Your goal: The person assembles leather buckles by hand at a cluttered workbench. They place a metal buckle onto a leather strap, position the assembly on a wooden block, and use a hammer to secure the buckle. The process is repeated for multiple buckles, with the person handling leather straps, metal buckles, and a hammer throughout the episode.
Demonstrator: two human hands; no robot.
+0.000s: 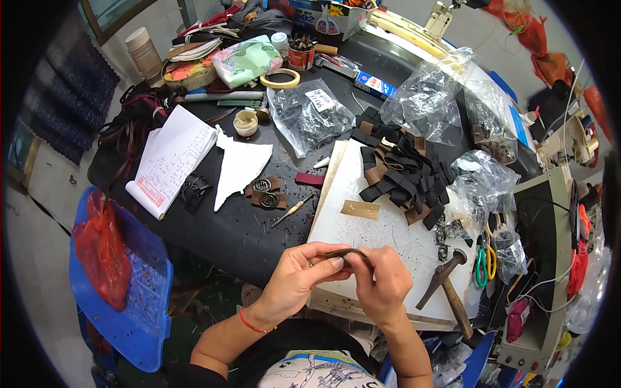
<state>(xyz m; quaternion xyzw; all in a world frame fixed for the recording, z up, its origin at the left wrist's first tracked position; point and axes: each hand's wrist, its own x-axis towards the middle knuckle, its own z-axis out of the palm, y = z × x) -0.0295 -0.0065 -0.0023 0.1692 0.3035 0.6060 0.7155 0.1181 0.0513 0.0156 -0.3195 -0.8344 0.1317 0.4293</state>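
Near the front edge of the white work board (407, 246), both hands meet on a short dark brown strip (349, 251), which looks bent. My left hand (303, 275) pinches one end between thumb and fingers. The other end is gripped by my right hand (383, 281), whose curled fingers partly hide it. Beyond them, a tan strip with small holes (360, 209) lies flat on the board. A heap of black and brown strips (404, 174) covers the board's far part. To the right rests a hammer (451, 284) with a wooden handle, beside dark metal rings (442, 242).
Left of the board lie an awl (293, 212), brown pieces with rings (266, 193) and an open notepad (171, 155). Green- and yellow-handled scissors (481, 266) are at the right. Plastic bags (310, 113) and a tape roll (280, 78) sit farther back. A blue chair (145, 284) stands left.
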